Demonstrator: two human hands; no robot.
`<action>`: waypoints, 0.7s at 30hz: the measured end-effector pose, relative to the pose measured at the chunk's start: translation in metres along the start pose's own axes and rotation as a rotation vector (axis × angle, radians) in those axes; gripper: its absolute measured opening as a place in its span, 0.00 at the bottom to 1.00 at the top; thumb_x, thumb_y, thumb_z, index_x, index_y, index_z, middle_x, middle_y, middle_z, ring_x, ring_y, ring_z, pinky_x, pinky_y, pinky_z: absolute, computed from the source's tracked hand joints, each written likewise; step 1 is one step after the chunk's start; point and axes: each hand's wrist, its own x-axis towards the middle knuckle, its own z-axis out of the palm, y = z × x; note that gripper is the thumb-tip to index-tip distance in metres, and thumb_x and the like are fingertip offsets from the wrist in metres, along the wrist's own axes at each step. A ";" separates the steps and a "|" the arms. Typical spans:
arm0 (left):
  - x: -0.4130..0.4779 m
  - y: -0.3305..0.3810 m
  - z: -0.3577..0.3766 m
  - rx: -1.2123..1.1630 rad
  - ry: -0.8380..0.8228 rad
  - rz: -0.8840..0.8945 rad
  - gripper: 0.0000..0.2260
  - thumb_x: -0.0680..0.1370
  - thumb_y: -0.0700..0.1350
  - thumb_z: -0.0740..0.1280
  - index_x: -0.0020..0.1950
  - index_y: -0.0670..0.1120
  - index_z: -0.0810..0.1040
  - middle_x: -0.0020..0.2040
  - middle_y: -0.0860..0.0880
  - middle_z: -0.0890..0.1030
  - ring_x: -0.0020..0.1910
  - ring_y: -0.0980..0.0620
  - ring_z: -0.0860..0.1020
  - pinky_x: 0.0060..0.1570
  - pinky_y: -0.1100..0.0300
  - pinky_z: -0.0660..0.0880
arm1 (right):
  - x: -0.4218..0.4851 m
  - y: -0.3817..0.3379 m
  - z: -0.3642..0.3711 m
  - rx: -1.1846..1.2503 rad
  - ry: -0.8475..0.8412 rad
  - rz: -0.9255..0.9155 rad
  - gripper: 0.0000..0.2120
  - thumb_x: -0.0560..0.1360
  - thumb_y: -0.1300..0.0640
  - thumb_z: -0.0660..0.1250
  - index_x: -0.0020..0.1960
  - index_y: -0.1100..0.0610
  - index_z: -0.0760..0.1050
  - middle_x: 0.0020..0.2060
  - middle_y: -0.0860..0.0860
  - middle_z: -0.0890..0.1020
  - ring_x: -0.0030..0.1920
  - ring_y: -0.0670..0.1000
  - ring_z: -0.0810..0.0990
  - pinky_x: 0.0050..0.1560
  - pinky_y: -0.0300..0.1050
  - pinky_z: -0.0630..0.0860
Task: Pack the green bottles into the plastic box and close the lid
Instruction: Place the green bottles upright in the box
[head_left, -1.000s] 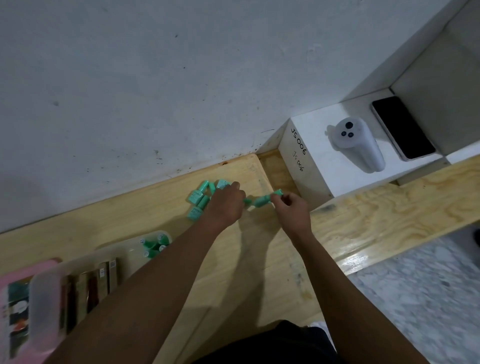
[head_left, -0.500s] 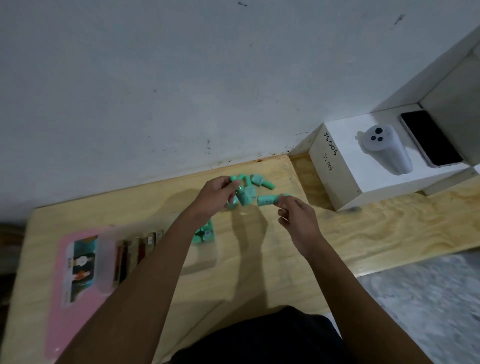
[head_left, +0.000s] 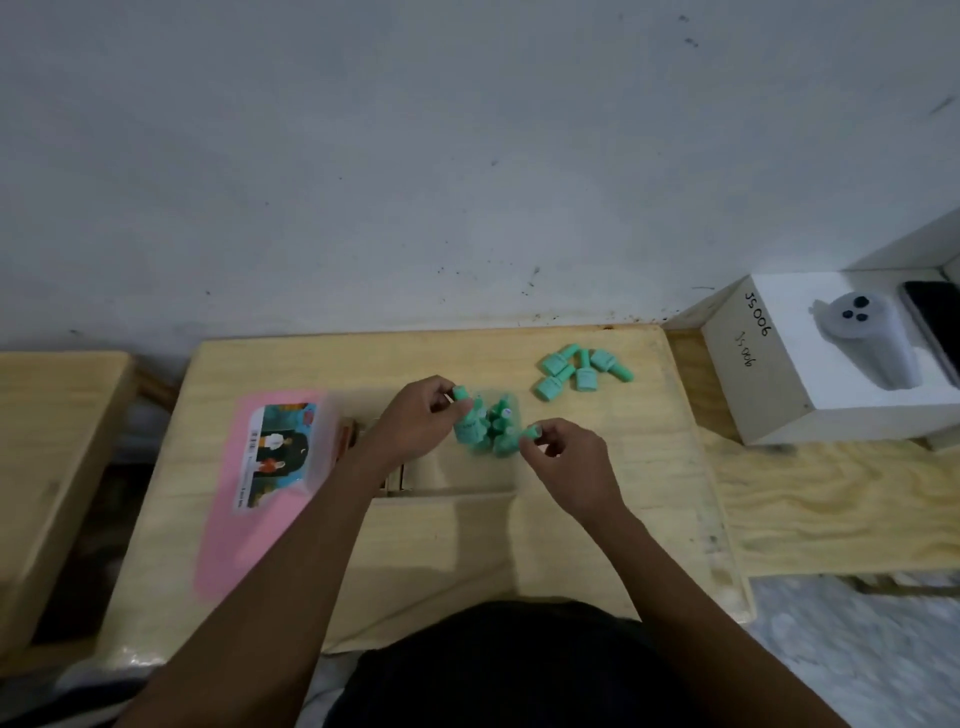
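Note:
Several green bottles (head_left: 577, 370) lie loose at the back right of the wooden table (head_left: 597, 530). More green bottles (head_left: 497, 431) stand packed in the right end of a clear plastic box (head_left: 452, 491). My left hand (head_left: 415, 422) hovers over the box and grips a green bottle (head_left: 461, 395) by its top. My right hand (head_left: 566, 457) pinches another green bottle (head_left: 530, 432) at the box's right edge. The box's pink lid (head_left: 244, 499), with a picture label, lies open to the left of the box.
Dark and brown tubes (head_left: 347, 436) fill the left part of the box. A white carton (head_left: 810, 384) with a grey device (head_left: 862, 343) and a phone (head_left: 930, 327) stands to the right. A second wooden table (head_left: 52, 415) is at far left. The wall runs close behind.
Both hands have moved from the loose pile leftward to the plastic box, each carrying a green bottle. The view has swung left, so the box and lid now sit mid-frame.

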 end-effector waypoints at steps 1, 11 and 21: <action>-0.003 -0.005 0.000 0.019 -0.001 0.008 0.10 0.77 0.49 0.67 0.52 0.43 0.77 0.43 0.38 0.82 0.36 0.51 0.75 0.38 0.57 0.71 | -0.001 -0.002 0.006 -0.128 -0.008 -0.018 0.06 0.72 0.49 0.71 0.48 0.49 0.81 0.39 0.41 0.81 0.36 0.42 0.79 0.37 0.39 0.74; -0.016 -0.033 0.030 0.217 0.039 0.040 0.09 0.74 0.48 0.70 0.50 0.45 0.77 0.43 0.44 0.81 0.40 0.46 0.78 0.42 0.53 0.75 | 0.002 0.006 0.041 -0.610 0.007 -0.097 0.13 0.74 0.47 0.68 0.56 0.50 0.82 0.50 0.51 0.78 0.55 0.53 0.74 0.48 0.48 0.74; -0.009 -0.038 0.052 0.325 0.058 0.065 0.05 0.74 0.45 0.68 0.47 0.46 0.77 0.42 0.47 0.82 0.39 0.46 0.80 0.40 0.54 0.76 | 0.001 0.005 0.046 -0.669 0.043 -0.108 0.14 0.75 0.45 0.66 0.56 0.51 0.81 0.50 0.51 0.78 0.53 0.52 0.75 0.44 0.48 0.75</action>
